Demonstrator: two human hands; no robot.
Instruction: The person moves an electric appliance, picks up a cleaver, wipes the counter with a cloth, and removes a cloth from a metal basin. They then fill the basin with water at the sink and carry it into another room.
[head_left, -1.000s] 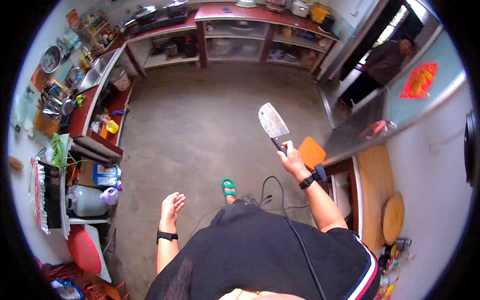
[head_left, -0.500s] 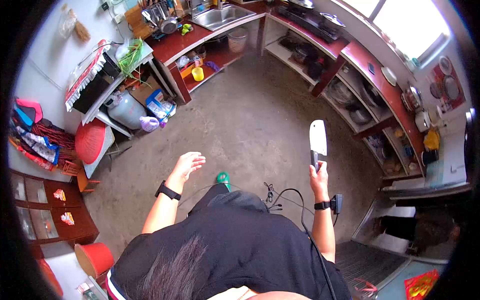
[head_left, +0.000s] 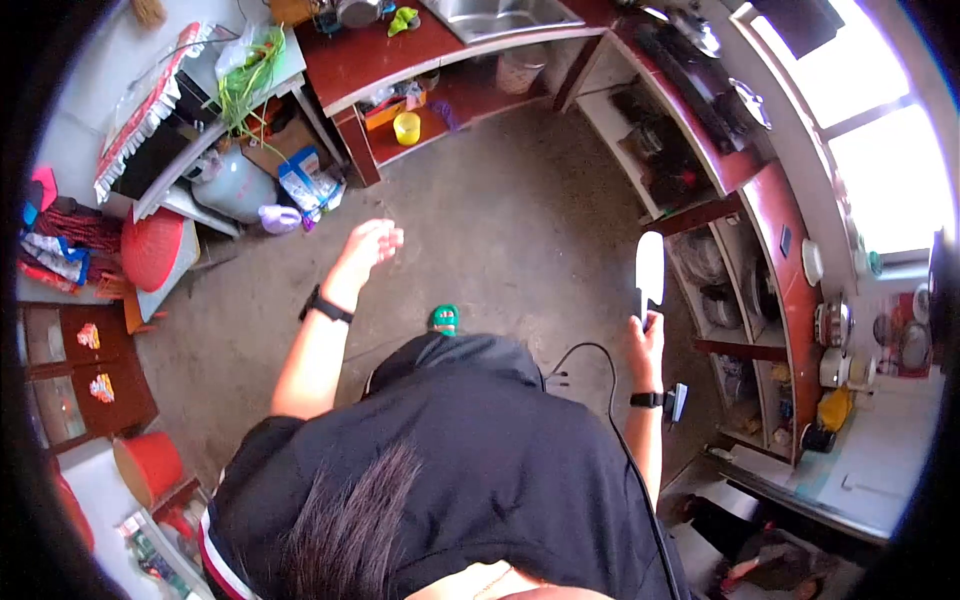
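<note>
My right hand (head_left: 647, 345) is closed around the handle of a cleaver (head_left: 650, 268), whose broad pale blade points up and away from me above the floor. Out to the left, my left hand (head_left: 371, 247) is raised over the floor with its fingers apart and nothing in it. A dark band circles each wrist, and a small device (head_left: 678, 402) sits at the right one. Black cable runs from near my lap down along my right side.
Ahead are a red counter (head_left: 365, 60) with a sink (head_left: 500, 14) and a yellow cup (head_left: 407, 128) beneath. Shelves (head_left: 735, 280) curve along the right. At left stand a gas cylinder (head_left: 235, 187) and greens (head_left: 248, 85) on a table. Another person (head_left: 770, 560) is at the lower right.
The view has swung left and moved nearer the counter and sink. The cleaver stays in my right hand, its blade now more edge-on. My left hand remains raised and empty.
</note>
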